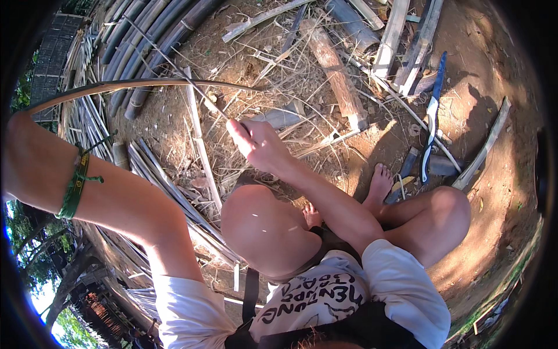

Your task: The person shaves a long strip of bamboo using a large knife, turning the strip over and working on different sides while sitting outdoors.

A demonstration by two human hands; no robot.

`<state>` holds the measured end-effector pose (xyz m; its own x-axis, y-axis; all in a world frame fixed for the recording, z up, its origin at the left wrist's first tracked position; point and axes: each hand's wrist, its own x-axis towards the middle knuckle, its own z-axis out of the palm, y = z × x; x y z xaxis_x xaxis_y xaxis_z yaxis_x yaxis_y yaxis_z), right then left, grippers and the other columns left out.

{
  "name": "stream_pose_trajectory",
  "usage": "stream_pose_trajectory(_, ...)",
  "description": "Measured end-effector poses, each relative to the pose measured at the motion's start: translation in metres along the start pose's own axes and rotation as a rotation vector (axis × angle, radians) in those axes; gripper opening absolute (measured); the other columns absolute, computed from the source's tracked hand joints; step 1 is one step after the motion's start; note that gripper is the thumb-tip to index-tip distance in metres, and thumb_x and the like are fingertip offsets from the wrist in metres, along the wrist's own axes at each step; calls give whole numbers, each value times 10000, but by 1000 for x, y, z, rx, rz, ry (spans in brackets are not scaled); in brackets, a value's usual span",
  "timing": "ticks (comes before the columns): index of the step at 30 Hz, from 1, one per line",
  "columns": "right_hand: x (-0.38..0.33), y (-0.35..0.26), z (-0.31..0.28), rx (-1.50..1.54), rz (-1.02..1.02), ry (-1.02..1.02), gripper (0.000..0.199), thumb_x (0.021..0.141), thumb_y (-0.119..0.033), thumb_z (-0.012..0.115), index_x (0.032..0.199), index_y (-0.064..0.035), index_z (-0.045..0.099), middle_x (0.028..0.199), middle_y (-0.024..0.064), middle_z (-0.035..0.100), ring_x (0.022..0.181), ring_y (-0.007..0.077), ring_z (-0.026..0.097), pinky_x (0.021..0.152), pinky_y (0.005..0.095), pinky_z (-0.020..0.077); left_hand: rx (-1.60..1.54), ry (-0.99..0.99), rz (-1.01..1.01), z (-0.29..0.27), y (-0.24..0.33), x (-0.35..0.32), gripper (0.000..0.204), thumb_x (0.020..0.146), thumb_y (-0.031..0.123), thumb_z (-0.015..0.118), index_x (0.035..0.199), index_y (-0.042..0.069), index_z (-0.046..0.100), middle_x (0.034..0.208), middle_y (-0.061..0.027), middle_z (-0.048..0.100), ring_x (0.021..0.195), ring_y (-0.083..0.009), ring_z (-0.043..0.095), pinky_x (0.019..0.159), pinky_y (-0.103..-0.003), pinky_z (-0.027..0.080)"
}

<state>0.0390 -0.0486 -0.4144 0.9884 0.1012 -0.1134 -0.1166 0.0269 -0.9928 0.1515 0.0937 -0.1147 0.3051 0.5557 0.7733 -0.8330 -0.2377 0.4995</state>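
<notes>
Head view shows the right hand pinched shut on 1 long thin bamboo strip, which arcs from that grip over the bare dirt toward the raised left arm; the left hand is out of frame, so its state cannot be told. Judging by the bend, the strip is light and springy, its split edges probably sharp, so a hold on the flat faces near the ends looks safest.

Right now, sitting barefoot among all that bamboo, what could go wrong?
1. The long bent strip is bowed between both hands; if the right hand slips, it may whip back toward the body.
2. Bare feet rest beside a blue-handled blade and sharp splinters; a shift could cut them.
3. The left hand is out of view, so its grip can't be checked.
</notes>
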Motion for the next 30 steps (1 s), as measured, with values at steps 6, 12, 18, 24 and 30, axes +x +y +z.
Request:
stream_pose_trajectory(6, -11, -45, 31, 83, -281, 80, 387, 985, -303, 541, 756, 8, 524, 522, 137, 463, 450, 264, 442, 480, 410, 335, 62, 25, 50, -18, 18, -13, 423, 857, 380, 624, 669, 42, 451, 600, -72, 441, 477, -170, 414, 450, -301, 363)
stream_pose_trajectory(12, -42, 42, 41, -8, 85, 186, 487, 1010, -397, 482, 787, 27, 571, 546, 191, 504, 468, 310, 458, 500, 420, 391, 72, 62, 76, -23, 32, -13, 429, 849, 390, 623, 658, 50, 445, 592, -67, 429, 473, -167, 401, 451, -298, 353)
stream_pose_trajectory(18, -46, -31, 39, -18, -121, 218, 428, 995, -334, 518, 765, 23, 567, 544, 186, 508, 451, 355, 470, 470, 431, 361, 51, 61, 54, -23, 26, -22, 434, 841, 400, 622, 646, 58, 439, 583, -62, 416, 469, -165, 387, 452, -295, 342)
stream_pose_trajectory(24, -36, 89, 18, -223, 409, 219, 671, 979, -575, 405, 746, 13, 632, 618, 220, 591, 599, 397, 599, 589, 472, 468, 45, 51, 68, -26, 39, -18, 439, 833, 409, 621, 635, 65, 433, 575, -56, 403, 465, -163, 374, 453, -292, 332)
stream_pose_trajectory(30, -40, 35, 38, -149, 53, 258, 517, 971, -463, 518, 756, 1, 594, 630, 234, 557, 579, 424, 523, 553, 456, 424, 51, 23, 76, -41, 28, -14, 445, 825, 419, 620, 624, 73, 426, 567, -51, 390, 461, -160, 360, 454, -289, 321)
